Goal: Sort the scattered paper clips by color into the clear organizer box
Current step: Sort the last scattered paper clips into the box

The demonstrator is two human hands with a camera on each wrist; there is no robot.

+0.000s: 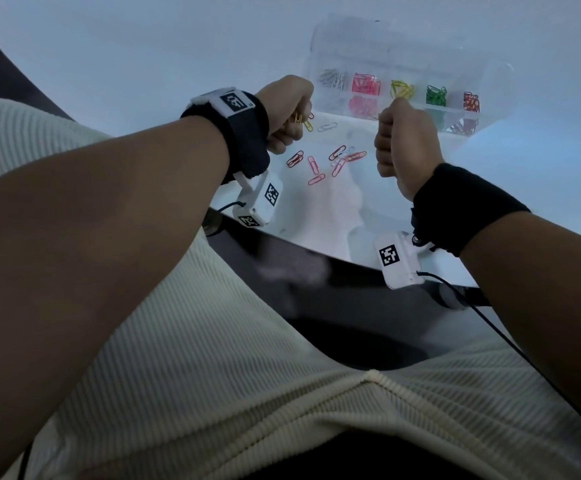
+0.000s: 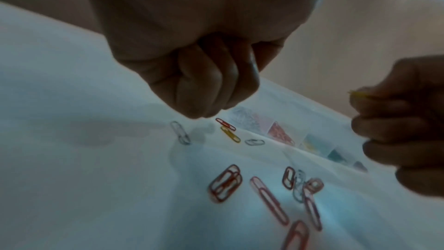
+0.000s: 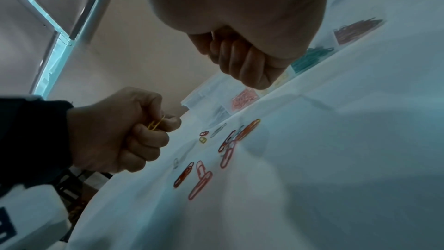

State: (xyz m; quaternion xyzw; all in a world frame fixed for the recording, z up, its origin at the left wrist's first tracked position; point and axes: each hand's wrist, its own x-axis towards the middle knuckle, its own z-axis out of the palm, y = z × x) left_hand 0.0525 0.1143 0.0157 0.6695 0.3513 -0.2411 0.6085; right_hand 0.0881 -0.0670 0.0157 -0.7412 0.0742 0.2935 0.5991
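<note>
The box (image 1: 489,74) is a clear plastic organizer standing at the far side of the worktop (image 1: 143,57), its lid open and lying back behind it. One row of compartments holds sorted clips: silver (image 1: 332,79), pink (image 1: 364,83), yellow (image 1: 401,88), green (image 1: 435,94) and dark red (image 1: 471,101), left to right in the head view. Contents of the nearer row are blurred by the clear walls.

Loose clips (image 1: 330,161) lie scattered on the worktop just in front of the box, between the two hands. Most are red or pink; a few are silver or pale, one silver clip (image 1: 327,127) lying apart nearer the box. A yellow clip (image 2: 230,134) and a short red one (image 2: 225,124) lie touching, below the left hand.

The left hand (image 1: 287,112) is curled, its grip pinching a yellow clip (image 3: 155,124) between thumb and forefinger, raised off the surface. The right hand (image 1: 405,140) is curled into a fist beside the front wall of the box near the yellow compartment; a sliver of yellow (image 2: 358,93) shows at its fingertips, but what that grip holds cannot be told.

The worktop is white with faint creases and shadows. Both wrists carry black bands with white marker blocks. Behind, the wrist views show a beige wall and a pale window frame (image 3: 60,31)
</note>
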